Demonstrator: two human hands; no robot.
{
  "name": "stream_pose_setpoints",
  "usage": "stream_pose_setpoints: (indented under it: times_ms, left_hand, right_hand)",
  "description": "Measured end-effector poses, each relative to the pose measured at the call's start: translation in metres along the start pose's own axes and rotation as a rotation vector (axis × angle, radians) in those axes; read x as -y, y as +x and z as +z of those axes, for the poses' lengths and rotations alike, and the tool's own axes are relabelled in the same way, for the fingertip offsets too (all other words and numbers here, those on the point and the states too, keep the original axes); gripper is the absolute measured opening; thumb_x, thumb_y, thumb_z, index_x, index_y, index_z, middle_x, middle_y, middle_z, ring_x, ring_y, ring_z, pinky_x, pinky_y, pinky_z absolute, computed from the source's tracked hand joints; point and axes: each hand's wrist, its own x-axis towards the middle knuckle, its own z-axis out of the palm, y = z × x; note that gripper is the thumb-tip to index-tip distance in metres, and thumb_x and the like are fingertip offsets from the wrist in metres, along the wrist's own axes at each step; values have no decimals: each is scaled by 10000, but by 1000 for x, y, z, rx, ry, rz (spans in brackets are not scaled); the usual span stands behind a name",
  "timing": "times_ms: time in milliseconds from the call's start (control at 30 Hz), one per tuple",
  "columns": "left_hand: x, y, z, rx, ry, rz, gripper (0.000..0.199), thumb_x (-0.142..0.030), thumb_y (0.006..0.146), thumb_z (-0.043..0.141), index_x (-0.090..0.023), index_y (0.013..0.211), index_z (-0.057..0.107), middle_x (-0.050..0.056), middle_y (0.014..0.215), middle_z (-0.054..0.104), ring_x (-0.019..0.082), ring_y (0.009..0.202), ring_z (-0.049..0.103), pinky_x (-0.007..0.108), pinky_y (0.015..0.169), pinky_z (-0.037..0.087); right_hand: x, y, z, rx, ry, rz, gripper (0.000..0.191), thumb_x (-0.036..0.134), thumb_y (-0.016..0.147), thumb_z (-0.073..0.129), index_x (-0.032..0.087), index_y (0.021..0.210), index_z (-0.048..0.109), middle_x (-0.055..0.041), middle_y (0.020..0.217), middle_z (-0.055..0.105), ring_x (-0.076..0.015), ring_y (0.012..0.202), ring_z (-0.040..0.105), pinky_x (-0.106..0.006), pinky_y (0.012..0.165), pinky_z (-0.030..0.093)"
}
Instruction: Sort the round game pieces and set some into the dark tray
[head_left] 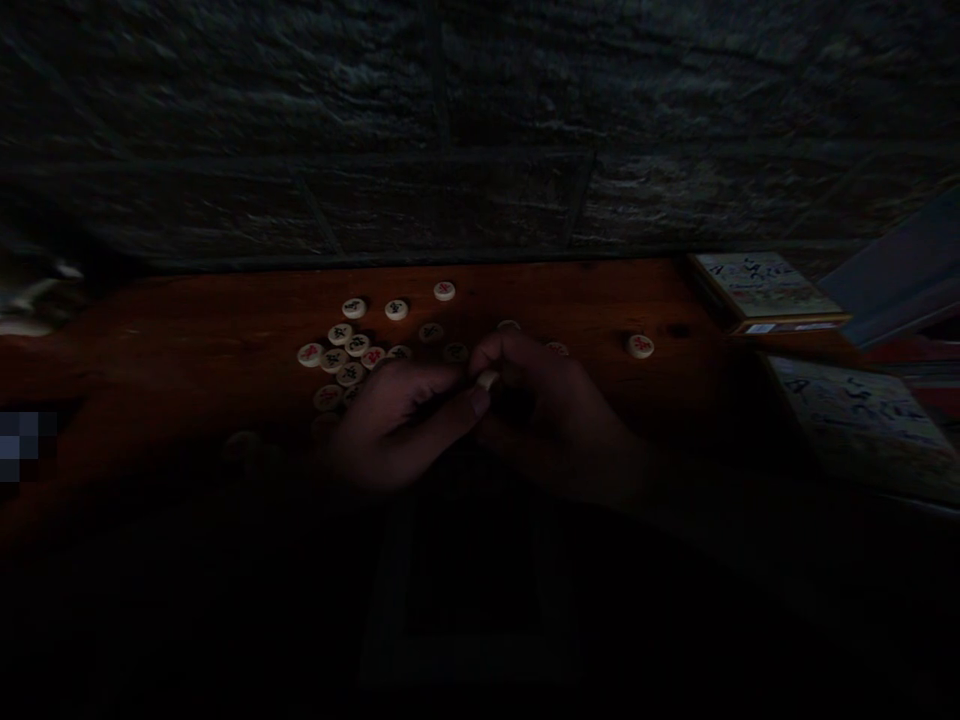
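Note:
My left hand (405,420) and my right hand (559,405) meet over the dark reddish wooden table (225,330). Between their fingertips is a small pale round piece (487,380), pinched from both sides. Several round game pieces with black or red characters lie in a loose cluster left of and behind my left hand, among them a red-marked piece (310,355) and a black-marked piece (354,308). Another red-marked piece (444,290) lies near the table's back edge. Farther right, apart from the others, is a red-marked piece (640,346). Deep shadow hides my forearms.
At the right lie a flat printed box (776,285) and a second printed box (870,420) nearer me. A grey-blue object (904,270) slants behind them. The dark stone-patterned wall (480,200) borders the table's back edge. A pale object (34,310) stands at the far left.

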Motion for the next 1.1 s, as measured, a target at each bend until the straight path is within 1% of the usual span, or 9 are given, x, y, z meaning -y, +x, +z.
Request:
stream_pose_setpoints:
  times_ms: [133, 300, 433, 533, 733, 833, 933, 1033, 1100]
  left_hand:
    - [-1, 0, -1, 9, 21, -8, 342, -277, 957, 532, -173, 633, 565, -39, 572, 500, 105, 541, 480, 215, 490, 364]
    - [-1, 0, -1, 10, 9, -2, 339, -292, 958, 528, -174, 642, 565, -28, 610, 542, 116, 577, 523, 222, 537, 415]
    - [2, -1, 0, 18, 17, -3, 354, -323, 972, 524, -174, 656, 576, -15, 639, 575, 130, 612, 556, 235, 570, 442]
    - [3, -1, 0, 26, 33, 9, 372, -335, 982, 523, -175, 651, 574, -14, 635, 577, 129, 607, 551, 236, 564, 436]
    - [1, 0, 0, 9, 33, 14, 354, -293, 963, 529, -176, 631, 564, -26, 607, 554, 115, 583, 534, 217, 528, 408]
    - [0, 0, 0, 10, 48, 8, 364, -310, 964, 533, -176, 627, 559, -28, 601, 550, 117, 585, 535, 221, 541, 419]
    - [-1, 1, 0, 11, 44, 20, 352, -293, 965, 534, -176, 635, 566, -31, 602, 546, 114, 586, 532, 219, 548, 425]
    - [-2, 1, 0, 7, 37, 35, 353, -266, 954, 535, -181, 612, 532, -30, 591, 529, 109, 570, 506, 213, 517, 398]
    - [-2, 1, 0, 10, 36, 24, 352, -277, 955, 535, -182, 616, 539, -26, 593, 533, 109, 561, 493, 211, 493, 378]
  right_hand:
    - [0, 0, 0, 7, 7, 3, 154, 119, 869, 644, 187, 969, 550, 10, 879, 587, -127, 760, 544, -277, 668, 421]
    - [-1, 1, -1, 4, -56, -6, 156, 119, 856, 656, 198, 939, 551, 17, 851, 589, -129, 749, 533, -276, 671, 411]
    - [-1, 0, -2, 22, -43, -15, 146, 133, 871, 657, 200, 941, 548, 20, 845, 594, -127, 741, 538, -269, 656, 412]
    - [-1, 0, -1, 21, -41, -1, 148, 141, 875, 661, 200, 948, 548, 17, 859, 600, -129, 751, 540, -272, 662, 418]
    - [-1, 1, 0, 19, -39, 15, 149, 136, 864, 660, 201, 933, 545, 24, 840, 595, -125, 734, 535, -269, 653, 415]
    - [-1, 1, 0, 28, -34, 25, 137, 152, 876, 660, 199, 931, 543, 25, 833, 589, -122, 722, 530, -265, 638, 409]
    - [-1, 0, -1, 29, -31, 10, 141, 139, 879, 654, 196, 946, 544, 18, 859, 593, -124, 744, 535, -266, 655, 417]
    - [-1, 0, -2, 36, -33, 9, 135, 133, 880, 651, 191, 948, 550, 18, 858, 588, -124, 746, 532, -269, 659, 417]
    - [-1, 0, -2, 29, -37, 8, 132, 133, 878, 655, 190, 941, 554, 18, 854, 591, -125, 745, 533, -271, 659, 415]
